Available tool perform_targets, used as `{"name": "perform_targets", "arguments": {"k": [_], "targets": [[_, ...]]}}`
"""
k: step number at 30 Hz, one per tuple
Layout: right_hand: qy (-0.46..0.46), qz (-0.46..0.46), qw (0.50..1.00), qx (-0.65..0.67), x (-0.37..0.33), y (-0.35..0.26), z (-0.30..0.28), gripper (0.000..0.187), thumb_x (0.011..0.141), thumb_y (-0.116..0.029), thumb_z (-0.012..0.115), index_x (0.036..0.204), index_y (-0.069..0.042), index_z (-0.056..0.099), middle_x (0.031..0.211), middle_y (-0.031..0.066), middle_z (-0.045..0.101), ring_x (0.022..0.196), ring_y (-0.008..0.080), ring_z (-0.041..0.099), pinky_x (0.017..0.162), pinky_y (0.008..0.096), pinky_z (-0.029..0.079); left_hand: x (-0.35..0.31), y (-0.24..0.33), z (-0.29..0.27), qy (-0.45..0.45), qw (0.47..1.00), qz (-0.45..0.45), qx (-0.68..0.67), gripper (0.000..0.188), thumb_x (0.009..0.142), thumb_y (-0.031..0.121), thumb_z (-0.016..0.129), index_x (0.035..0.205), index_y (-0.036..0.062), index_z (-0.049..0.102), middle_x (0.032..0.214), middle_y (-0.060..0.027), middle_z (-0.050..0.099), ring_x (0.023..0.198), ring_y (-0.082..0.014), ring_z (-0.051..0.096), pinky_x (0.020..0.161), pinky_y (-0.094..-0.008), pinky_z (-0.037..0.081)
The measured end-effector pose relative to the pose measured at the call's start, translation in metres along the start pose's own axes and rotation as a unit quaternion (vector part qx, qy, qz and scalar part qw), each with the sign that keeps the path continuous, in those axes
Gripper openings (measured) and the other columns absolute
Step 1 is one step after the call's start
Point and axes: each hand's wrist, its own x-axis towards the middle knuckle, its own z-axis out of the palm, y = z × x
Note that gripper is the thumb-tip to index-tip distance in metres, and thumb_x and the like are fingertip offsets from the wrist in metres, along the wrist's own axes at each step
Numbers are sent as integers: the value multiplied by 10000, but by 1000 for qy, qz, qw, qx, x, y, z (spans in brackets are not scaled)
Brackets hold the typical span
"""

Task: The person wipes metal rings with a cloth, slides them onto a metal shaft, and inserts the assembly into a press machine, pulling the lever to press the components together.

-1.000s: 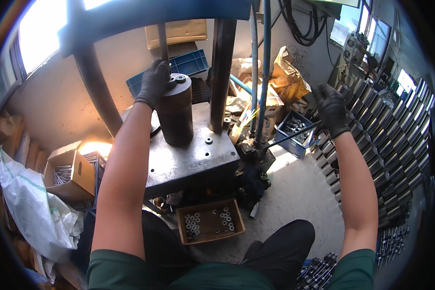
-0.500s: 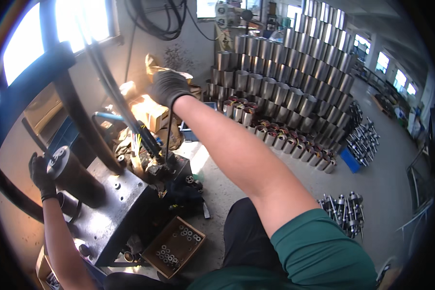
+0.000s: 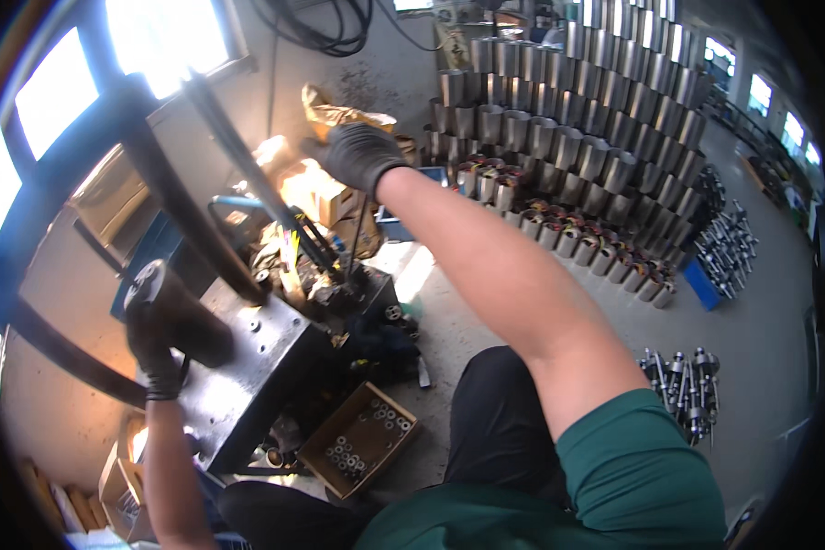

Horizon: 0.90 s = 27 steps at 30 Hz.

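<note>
My right hand (image 3: 367,158), in a dark glove, is closed round the upper end of a thin dark lever (image 3: 357,238) that rises from the machine. My left hand (image 3: 152,344), also in a dark glove, is at the near-left side of a thick dark metal cylinder (image 3: 192,321). Motion smears its fingers, so its grip does not show. The cylinder is over the flat metal table of a press (image 3: 266,353), beneath a curved dark frame (image 3: 179,206). A narrow rod (image 3: 96,246) lies behind the cylinder's top.
An open box of small metal rings (image 3: 362,445) stands on the floor beside the press. Stacked metal sleeves (image 3: 568,142) fill the back, with wire-wound cylinders (image 3: 605,252) in front. Shafts (image 3: 689,390) lie at right. Hoses (image 3: 325,37) hang on the wall.
My left hand has moved right and nearer along the cylinder, now covering part of its near side. My right hand stays on the lever. The whole view has shifted a little.
</note>
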Motion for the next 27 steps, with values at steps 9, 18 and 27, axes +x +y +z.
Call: {"name": "perform_targets", "arguments": {"k": [9,18,27], "targets": [[57,-122,991,-24,-123,26,-10,312,932,-360,598,932,-63,691,881,161,697,853,348,686,796,474,532,-169,54,37,-188,941,-53,277,302,847,134,695,1139,73,644,1096,-181,649,1040,-378,637,908,-453,519],[-70,-372,923,-74,-203,-71,21,322,819,-254,700,1058,-42,657,987,121,668,964,324,629,894,466,459,-176,17,15,-173,888,-121,409,207,899,232,663,1049,92,691,977,-154,669,902,-360,664,808,-467,535],[-223,-330,917,-16,-140,-103,220,322,904,-267,613,1138,-50,660,1147,184,632,1064,356,639,907,470,526,-169,2,21,-144,903,-165,371,331,927,360,659,1070,62,679,968,-144,712,840,-303,711,791,-442,547]]}}
